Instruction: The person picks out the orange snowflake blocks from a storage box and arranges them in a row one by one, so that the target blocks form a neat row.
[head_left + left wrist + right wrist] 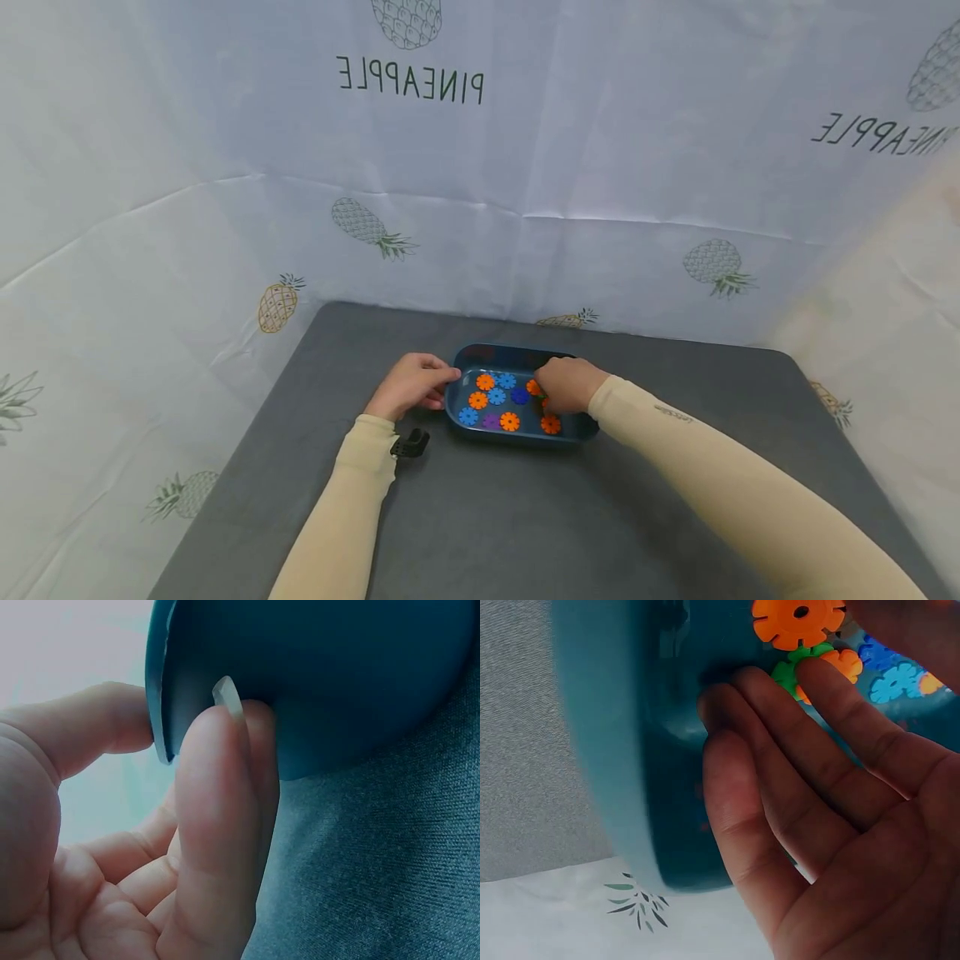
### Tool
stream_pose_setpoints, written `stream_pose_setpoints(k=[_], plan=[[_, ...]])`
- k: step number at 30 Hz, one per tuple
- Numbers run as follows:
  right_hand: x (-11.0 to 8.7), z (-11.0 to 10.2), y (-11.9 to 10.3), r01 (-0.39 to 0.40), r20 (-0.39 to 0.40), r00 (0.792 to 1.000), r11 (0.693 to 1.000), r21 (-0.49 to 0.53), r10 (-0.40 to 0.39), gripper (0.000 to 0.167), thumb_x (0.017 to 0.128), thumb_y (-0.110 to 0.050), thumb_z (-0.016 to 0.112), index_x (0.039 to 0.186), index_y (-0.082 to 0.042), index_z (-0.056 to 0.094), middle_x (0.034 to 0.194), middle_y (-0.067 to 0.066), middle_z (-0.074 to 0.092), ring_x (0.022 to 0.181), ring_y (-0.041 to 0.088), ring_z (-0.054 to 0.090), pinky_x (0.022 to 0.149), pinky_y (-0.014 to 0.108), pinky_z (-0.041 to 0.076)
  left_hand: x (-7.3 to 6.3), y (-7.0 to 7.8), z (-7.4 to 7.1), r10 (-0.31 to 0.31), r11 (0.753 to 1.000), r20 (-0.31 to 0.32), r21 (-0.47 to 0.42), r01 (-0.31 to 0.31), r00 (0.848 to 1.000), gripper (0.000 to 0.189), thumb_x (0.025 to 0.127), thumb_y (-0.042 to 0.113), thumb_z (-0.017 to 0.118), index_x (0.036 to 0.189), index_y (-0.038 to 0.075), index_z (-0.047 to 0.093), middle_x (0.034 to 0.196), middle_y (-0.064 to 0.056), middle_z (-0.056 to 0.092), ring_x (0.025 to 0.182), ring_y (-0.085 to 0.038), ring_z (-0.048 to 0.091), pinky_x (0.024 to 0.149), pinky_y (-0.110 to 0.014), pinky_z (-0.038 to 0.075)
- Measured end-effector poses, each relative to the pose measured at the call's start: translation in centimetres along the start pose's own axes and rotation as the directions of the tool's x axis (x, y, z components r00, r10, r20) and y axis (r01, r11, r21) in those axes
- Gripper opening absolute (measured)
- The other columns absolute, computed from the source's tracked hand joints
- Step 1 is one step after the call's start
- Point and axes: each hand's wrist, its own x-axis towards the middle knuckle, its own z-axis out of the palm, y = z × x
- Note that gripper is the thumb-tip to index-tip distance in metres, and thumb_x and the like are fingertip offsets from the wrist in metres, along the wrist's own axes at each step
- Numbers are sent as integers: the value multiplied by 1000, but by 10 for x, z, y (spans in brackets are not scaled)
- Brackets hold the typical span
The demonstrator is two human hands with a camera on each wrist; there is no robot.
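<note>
A dark blue, rounded rectangular tray (487,435) holds several notched, flower-shaped plastic discs: orange (510,422), light blue (468,416), dark blue (520,396) and purple (491,421). At its left end, my left hand (411,385) pinches the tray's rim; the left wrist view shows fingers on both sides of the tray wall (161,682). My right hand (572,383) reaches into the tray's right part, palm down. Its fingers are loosely bent in the right wrist view, with one fingertip at a green disc (784,675) and the thumb beside an orange disc (787,622).
The tray stands on a grey table (495,525), towards its far edge. White cloth (600,150) printed with pineapples hangs behind and at both sides. A black strap piece (410,444) sticks out at the left wrist. Both forearms wear beige sleeves.
</note>
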Motion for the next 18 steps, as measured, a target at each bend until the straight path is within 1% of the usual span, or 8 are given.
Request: stream_pose_setpoints(k=[2,8,12,15,18], plan=[[1,0,-1,2,-3,1000,1000,-4,-2,23,96,-21,84,113,-8,76,81,1,67,69,18,59,75,39,60,0,1,1,-1,1000,-6,0,1,1000,30,98,30,81,113,4,77,101,-14,72,73,-21,69,66,-27,64],[3,-1,-4,8,-17,1000,1000,-18,-8,13,96,-17,83,103,-9,75,73,1,59,65,18,52,68,36,55,1,3,1,2,1000,-5,-15,-2,1000,29,97,28,82,112,4,77,102,-15,73,73,-20,68,66,-27,63],[5,-1,-5,11,-22,1000,1000,-22,-11,13,94,-16,84,95,-10,73,70,0,54,64,17,48,65,34,51,2,3,0,-1,1000,-5,-19,1,1000,28,97,28,82,113,5,77,103,-16,73,74,-20,68,66,-27,63],[6,-1,-7,7,-25,1000,1000,-29,-7,14,94,-16,85,93,-11,72,70,-1,53,64,17,47,64,33,48,1,4,0,-7,1000,-6,-17,7,1000,28,97,28,82,113,5,77,104,-16,73,75,-21,69,67,-27,64],[6,1,-9,8,-37,999,999,-38,-9,14,94,-16,85,94,-10,73,70,0,56,63,18,48,64,34,50,1,4,0,-11,1000,-10,-16,11,1000,28,97,28,82,113,5,77,103,-14,73,76,-21,69,67,-27,64]])
